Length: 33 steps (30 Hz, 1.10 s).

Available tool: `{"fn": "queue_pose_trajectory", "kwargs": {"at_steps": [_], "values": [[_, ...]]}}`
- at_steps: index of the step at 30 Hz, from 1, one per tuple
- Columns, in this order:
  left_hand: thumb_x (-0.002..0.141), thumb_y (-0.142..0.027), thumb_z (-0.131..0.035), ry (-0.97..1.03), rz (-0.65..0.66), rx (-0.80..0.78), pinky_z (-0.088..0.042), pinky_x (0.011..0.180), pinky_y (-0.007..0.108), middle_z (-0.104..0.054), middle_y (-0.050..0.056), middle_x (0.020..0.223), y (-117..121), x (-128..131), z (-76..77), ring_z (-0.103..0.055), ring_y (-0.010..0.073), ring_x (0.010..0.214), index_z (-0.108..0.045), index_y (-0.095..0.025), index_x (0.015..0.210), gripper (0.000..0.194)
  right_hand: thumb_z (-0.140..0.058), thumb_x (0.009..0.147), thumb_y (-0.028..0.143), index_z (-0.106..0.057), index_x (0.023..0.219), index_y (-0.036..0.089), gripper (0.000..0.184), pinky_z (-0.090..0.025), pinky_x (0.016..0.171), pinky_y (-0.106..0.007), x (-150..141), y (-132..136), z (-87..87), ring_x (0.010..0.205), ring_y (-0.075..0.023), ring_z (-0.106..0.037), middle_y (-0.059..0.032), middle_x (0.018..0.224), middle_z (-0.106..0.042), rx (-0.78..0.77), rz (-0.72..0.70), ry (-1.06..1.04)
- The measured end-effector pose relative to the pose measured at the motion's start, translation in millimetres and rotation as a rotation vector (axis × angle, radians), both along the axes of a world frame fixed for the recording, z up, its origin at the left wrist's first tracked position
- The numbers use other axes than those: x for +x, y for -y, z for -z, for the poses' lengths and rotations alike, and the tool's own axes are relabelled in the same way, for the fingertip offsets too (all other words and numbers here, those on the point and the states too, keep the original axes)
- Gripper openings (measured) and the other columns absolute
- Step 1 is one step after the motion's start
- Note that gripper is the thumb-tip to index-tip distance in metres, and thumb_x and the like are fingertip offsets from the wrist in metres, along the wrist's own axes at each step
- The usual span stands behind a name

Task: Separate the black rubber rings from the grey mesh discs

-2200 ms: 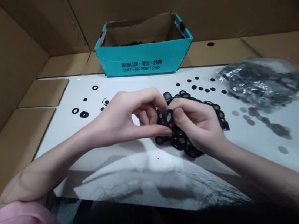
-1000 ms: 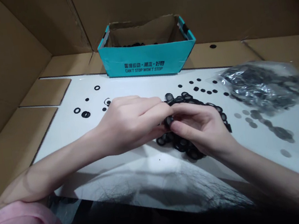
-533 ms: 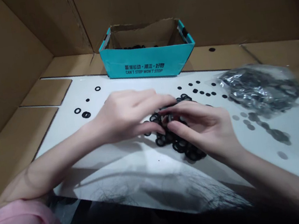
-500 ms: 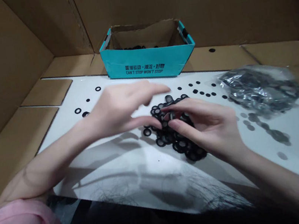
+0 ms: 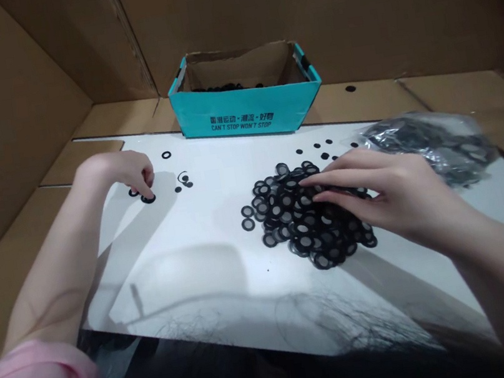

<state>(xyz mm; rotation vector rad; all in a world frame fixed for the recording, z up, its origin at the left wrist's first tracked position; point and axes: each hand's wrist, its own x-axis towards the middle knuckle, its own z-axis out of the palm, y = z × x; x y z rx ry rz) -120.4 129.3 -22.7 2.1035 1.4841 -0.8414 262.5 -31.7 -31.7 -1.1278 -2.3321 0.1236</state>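
Observation:
My left hand (image 5: 128, 169) is at the left of the white table, fingers curled downward and pressed together. Its fingertips meet a flat black ring (image 5: 148, 199); whatever may be between them is hidden. Another black ring (image 5: 133, 193) lies partly behind the fingers. At the middle right, my right hand (image 5: 375, 186) reaches over a heap of black-rimmed discs with grey centres (image 5: 303, 229). Its thumb and forefinger are apart at the heap's upper side, and no held piece shows between them. Two such discs (image 5: 247, 217) lie just left of the heap.
Behind stands an open turquoise box (image 5: 247, 111) with black pieces inside. A clear plastic bag (image 5: 435, 149) of dark pieces lies at the right. Small black discs (image 5: 325, 156) and a curved strip (image 5: 182, 176) are scattered on the white table (image 5: 209, 220). Cardboard walls (image 5: 300, 5) surround it.
My left hand has moved from beside the heap to the black rings at the left, its fingers closing. My right hand has shifted right, its thumb and forefinger parting; the piece it pinched is gone.

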Motion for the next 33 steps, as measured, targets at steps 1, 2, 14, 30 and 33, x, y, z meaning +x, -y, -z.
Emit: {"fn": "queue_pose_trajectory", "kwargs": {"at_steps": [1, 2, 14, 30, 33], "values": [[0.059, -0.042, -0.070, -0.022, -0.013, -0.018, -0.040, 0.057, 0.027, -0.069, 0.006, 0.069, 1, 3, 1.3, -0.062, 0.0217, 0.067, -0.066, -0.019, 0.069, 0.025, -0.063, 0.086, 0.029, -0.073, 0.102, 0.032, 0.020, -0.047, 0.062, -0.033, 3, 1, 1.3, 0.075, -0.0196, -0.063, -0.0031, 0.084, -0.071, 0.000, 0.010, 0.011], [0.059, -0.041, -0.069, -0.033, -0.014, -0.025, -0.040, 0.058, 0.027, -0.068, 0.007, 0.068, 3, 6, 1.7, -0.061, 0.0218, 0.067, -0.065, -0.019, 0.068, 0.025, -0.062, 0.086, 0.030, -0.073, 0.104, 0.032, 0.021, -0.046, 0.061, -0.034, 5, 2, 2.6, 0.075, -0.0199, -0.063, -0.0033, 0.084, -0.070, 0.007, 0.029, 0.022], [0.061, -0.041, -0.065, 0.160, 0.007, -0.051, -0.042, 0.056, 0.025, -0.069, 0.003, 0.066, -5, -6, 1.1, -0.061, 0.0176, 0.062, -0.064, -0.021, 0.065, 0.020, -0.061, 0.086, 0.034, -0.072, 0.102, 0.025, 0.021, -0.048, 0.070, -0.042, 18, 9, 11.9, 0.086, -0.0279, -0.061, -0.0092, 0.095, -0.072, 0.048, 0.173, 0.096], [0.068, -0.045, -0.063, 0.179, 0.018, 0.118, -0.047, 0.065, 0.024, -0.075, 0.004, 0.087, -8, -7, -15.4, -0.066, 0.0231, 0.083, -0.073, -0.023, 0.084, 0.029, -0.071, 0.075, 0.022, -0.064, 0.109, 0.031, 0.036, -0.046, 0.050, -0.029, 128, 76, 45.6, 0.062, -0.0202, -0.067, -0.0068, 0.082, -0.073, -0.149, 0.642, 0.031], [0.069, -0.043, -0.062, 0.190, 0.039, 0.122, -0.047, 0.065, 0.023, -0.075, 0.003, 0.089, -6, -4, -16.6, -0.067, 0.0227, 0.084, -0.073, -0.023, 0.086, 0.028, -0.070, 0.077, 0.032, -0.068, 0.092, 0.027, 0.016, -0.048, 0.056, -0.032, 137, 81, 63.2, 0.065, -0.0219, -0.064, -0.0076, 0.082, -0.072, -0.064, 0.697, 0.150]]}}
